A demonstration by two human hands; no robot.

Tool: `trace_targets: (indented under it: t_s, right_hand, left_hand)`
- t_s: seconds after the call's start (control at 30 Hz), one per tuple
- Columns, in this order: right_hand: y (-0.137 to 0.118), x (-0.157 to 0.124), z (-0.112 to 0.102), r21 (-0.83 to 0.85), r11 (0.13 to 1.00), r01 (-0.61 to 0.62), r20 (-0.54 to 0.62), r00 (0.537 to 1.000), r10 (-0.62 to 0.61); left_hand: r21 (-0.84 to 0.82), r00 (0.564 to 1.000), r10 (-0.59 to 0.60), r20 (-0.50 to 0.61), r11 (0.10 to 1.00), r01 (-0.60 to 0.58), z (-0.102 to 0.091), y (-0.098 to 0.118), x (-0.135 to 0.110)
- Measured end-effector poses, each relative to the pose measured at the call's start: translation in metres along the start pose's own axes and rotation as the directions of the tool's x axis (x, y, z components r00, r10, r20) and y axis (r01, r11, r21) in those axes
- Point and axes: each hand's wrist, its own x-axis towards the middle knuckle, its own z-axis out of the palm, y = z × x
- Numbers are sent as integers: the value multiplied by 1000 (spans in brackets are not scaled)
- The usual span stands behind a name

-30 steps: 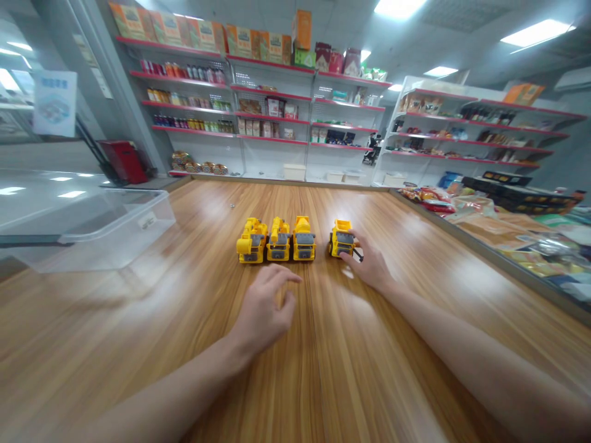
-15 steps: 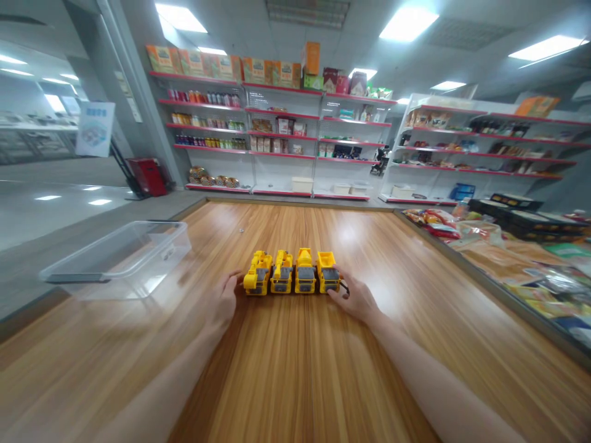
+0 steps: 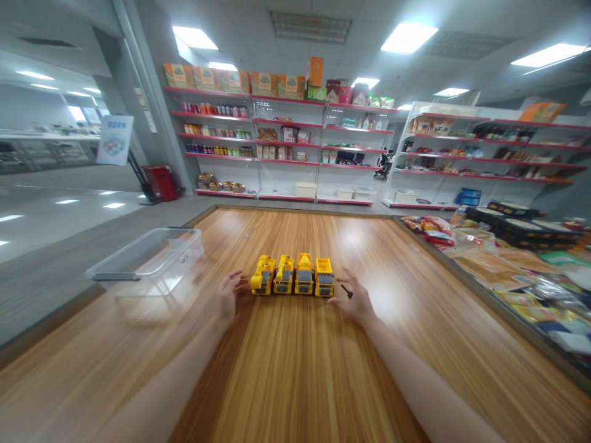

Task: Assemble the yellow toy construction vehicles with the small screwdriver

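A row of yellow toy construction vehicles stands side by side on the wooden table (image 3: 286, 357). It includes a toy excavator (image 3: 263, 277) at the left end and a toy dump truck (image 3: 324, 278) at the right end. My left hand (image 3: 229, 294) is just left of the excavator, fingers loosely spread, holding nothing. To the right of the dump truck, my right hand (image 3: 357, 299) has its thumb and fingers apart, with a gap to the truck. A small thin black piece (image 3: 346, 291) shows inside its curve; I cannot tell whether it touches the hand.
A clear plastic bin (image 3: 104, 277) with a grey handle stands on the table at the left. Packaged goods (image 3: 496, 264) lie beyond the table's right rim. Past the far edge stand stocked shelves (image 3: 286, 163) and a red box (image 3: 160, 183).
My right hand has come off the dump truck, which now stands straighter and closer to the row. My left hand has drawn slightly off the excavator. The view has shifted a little.
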Motion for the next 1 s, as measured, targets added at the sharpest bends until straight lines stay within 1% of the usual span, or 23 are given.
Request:
trace_targets:
  t_s: [0.1,0.17,0.23,0.3,0.37,0.47,0.53,0.57,0.6,0.63,0.67,0.7,0.77,0.83,0.87,0.93,1.0]
  right_hand:
    - [-5,-5,-7,129,984,-124,-56,990,132]
    - [-11,-5,-12,231,954,-193,-75,974,216]
    - [-21,0,-19,333,915,-228,-74,961,267]
    - [-35,12,-33,429,874,-229,-60,958,280]
    - [-55,28,-55,520,829,-207,-49,961,271]
    - [-93,51,-101,640,758,-123,-61,976,210]
    - [-117,59,-131,710,704,-30,-107,983,150]
    - [-125,59,-142,739,674,19,-134,984,119]
    - [-131,57,-148,763,643,63,-161,982,94]
    - [-133,54,-150,783,614,100,-185,980,76]
    - [-131,48,-146,799,589,125,-201,978,64]
    - [-125,42,-138,812,569,129,-199,978,62]
    - [-108,29,-114,834,539,117,-184,980,72]
    - [-88,20,-91,846,525,90,-160,983,90]
    - [-79,18,-84,849,522,81,-155,983,99]
    - [-65,19,-76,845,530,66,-150,982,116]
    - [-56,24,-73,826,563,29,-129,982,138]
  left_hand:
    - [-93,999,-22,-24,995,20,1,13,0]
    - [-157,1000,-26,-8,987,24,3,27,0]
    - [-219,1000,-8,22,976,12,7,47,0]
    - [-278,998,26,60,961,-8,10,72,0]
    - [-336,993,72,94,941,-36,10,101,-1]
    - [-405,982,152,109,909,-96,5,143,-3]
    - [-432,975,198,99,892,-137,-1,161,-5]
    - [-437,973,215,82,885,-159,-4,164,-7]
    - [-436,972,228,65,882,-178,-6,163,-8]
    - [-428,971,234,49,883,-191,-8,159,-10]
    - [-413,972,231,35,889,-197,-9,150,-12]
    - [-391,975,222,23,899,-195,-10,139,-15]
    - [-324,981,191,7,929,-179,-13,115,-18]
    - [-230,985,173,1,959,-169,-15,93,-20]
    - [-176,985,172,-2,970,-169,-16,86,-20]
    - [-62,984,179,3,982,-179,-17,77,-16]
    - [59,980,198,28,978,-199,-14,75,-9]
